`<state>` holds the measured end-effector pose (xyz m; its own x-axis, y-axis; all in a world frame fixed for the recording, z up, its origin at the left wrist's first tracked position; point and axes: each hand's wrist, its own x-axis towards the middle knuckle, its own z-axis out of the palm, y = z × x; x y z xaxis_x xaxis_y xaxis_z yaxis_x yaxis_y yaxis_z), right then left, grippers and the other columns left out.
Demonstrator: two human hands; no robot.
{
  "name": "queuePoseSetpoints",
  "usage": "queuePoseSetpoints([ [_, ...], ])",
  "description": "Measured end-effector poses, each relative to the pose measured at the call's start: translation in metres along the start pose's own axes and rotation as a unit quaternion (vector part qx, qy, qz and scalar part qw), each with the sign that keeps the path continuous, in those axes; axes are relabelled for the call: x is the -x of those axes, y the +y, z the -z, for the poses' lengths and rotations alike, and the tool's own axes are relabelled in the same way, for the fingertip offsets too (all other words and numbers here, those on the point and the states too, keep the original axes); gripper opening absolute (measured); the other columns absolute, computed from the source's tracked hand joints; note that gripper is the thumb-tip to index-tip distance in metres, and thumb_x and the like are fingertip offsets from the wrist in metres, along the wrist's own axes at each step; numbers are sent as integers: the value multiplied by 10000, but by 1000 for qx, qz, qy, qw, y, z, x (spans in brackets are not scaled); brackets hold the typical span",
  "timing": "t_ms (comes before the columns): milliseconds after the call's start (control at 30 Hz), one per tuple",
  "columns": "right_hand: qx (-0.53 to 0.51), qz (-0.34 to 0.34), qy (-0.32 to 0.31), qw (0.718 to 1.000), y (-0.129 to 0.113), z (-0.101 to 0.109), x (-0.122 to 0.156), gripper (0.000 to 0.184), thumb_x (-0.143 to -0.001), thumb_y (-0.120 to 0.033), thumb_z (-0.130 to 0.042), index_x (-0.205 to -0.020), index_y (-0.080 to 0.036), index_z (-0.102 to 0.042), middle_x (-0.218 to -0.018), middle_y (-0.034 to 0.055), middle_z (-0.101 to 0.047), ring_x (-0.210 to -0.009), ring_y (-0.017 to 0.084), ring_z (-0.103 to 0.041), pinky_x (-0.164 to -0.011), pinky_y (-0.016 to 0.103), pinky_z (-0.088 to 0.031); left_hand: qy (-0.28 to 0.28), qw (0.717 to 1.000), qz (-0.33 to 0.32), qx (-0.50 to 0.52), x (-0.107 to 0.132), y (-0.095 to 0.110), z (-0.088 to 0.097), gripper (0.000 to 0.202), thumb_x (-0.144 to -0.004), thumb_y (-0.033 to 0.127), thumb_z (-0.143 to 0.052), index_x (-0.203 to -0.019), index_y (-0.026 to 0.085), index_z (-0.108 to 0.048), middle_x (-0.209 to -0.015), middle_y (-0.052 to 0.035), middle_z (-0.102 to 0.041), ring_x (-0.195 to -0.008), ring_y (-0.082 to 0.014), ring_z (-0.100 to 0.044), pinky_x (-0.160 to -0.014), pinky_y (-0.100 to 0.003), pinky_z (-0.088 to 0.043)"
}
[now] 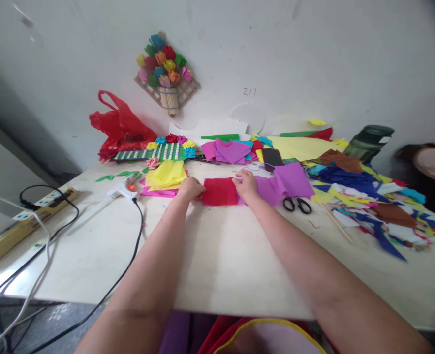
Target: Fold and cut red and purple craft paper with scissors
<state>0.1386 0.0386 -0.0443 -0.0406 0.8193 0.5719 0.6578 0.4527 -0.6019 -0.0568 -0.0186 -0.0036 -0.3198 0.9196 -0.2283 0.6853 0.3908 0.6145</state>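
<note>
A red piece of crepe-like paper (220, 191) lies between my hands at the middle of the table. My left hand (192, 189) is closed at its left edge, fingertips pinching it. At the right edge my right hand (246, 185) is closed on the same red piece, its fingers partly hidden by the hand itself. Purple paper (267, 190) spreads under and beyond my right hand. Beside the left hand is a pile of yellow paper (166, 175) on pink sheets. Black-handled scissors (297, 205) lie right of the purple paper.
A white glue gun (123, 189) with a black cord lies left, near a yellow power strip (42, 210). Coloured scraps (382, 214) and a wooden stick (337, 223) cover the right. Behind are a phone (272, 158), a dark green bottle (368, 143), paper roses (171, 138) and a red bag (117, 123).
</note>
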Motion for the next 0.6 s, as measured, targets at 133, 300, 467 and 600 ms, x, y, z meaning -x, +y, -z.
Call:
queuePoseSetpoints([
  [133,41,130,-20,990,-20,16,6,216,-777,-193,-523,-938,-149,-660,-1246,127,-499,-1144,262,-446,-984,397,-361,2,1000,-5,0,0,-1,0,64,-650,203,-607,-645,149,-642,-637,-75,-669,-601,-159,-645,-532,-185,-483],
  [300,63,194,-149,968,-57,18,18,345,-831,-297,-479,-1109,-138,-608,-1306,125,-482,-1187,263,-431,-1026,408,-306,11,999,-25,-32,3,0,1,90,-643,210,-592,-667,143,-646,-632,-82,-667,-619,-169,-648,-562,-194,-483],
  [467,99,163,-337,922,-70,3,35,576,-857,-406,-427,-1342,-96,-401,-1449,133,-293,-1349,256,-218,-1098,405,-169,9,999,-33,-40,12,6,5,88,-638,195,-578,-662,133,-637,-620,-87,-662,-606,-179,-641,-534,-201,-475],
  [600,114,144,-380,907,-68,0,38,606,-885,-436,-340,-1396,-112,-310,-1478,101,-218,-1372,225,-138,-1114,390,-99,-11,1000,-11,0,22,13,8,84,-652,156,-567,-696,124,-630,-609,-75,-656,-581,-161,-633,-517,-191,-468],
])
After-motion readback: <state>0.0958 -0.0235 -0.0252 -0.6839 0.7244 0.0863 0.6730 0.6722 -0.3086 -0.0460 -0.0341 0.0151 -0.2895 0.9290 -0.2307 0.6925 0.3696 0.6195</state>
